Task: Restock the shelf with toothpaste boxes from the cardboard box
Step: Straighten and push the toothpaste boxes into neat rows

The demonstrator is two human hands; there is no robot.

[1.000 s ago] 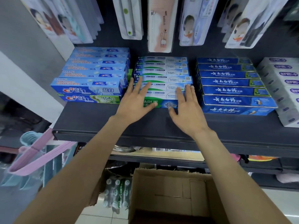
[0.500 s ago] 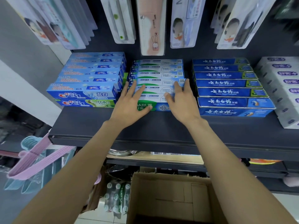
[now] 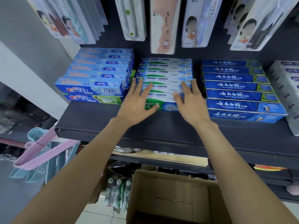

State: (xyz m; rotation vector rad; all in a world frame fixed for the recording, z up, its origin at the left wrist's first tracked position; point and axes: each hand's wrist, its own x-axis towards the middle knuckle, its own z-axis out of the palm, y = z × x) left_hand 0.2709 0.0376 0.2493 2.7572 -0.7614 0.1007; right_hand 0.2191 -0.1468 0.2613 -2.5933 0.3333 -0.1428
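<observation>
Dark shop shelf (image 3: 100, 120), toothpaste in rows — hands squaring the middle stack.

Both hands lie flat with fingers spread on the green-and-white toothpaste boxes (image 3: 163, 81): left hand (image 3: 137, 105) at the stack's left end, right hand (image 3: 191, 102) at its right. The cardboard box (image 3: 169, 196) sits open on the floor below. Best to push evenly from both ends — keeping the front edge flush with the neighbouring rows.

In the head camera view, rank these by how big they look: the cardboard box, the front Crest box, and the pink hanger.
1. Cardboard box, though nearest the camera.
2. Pink hanger and front Crest box: too alike to rank.
</observation>
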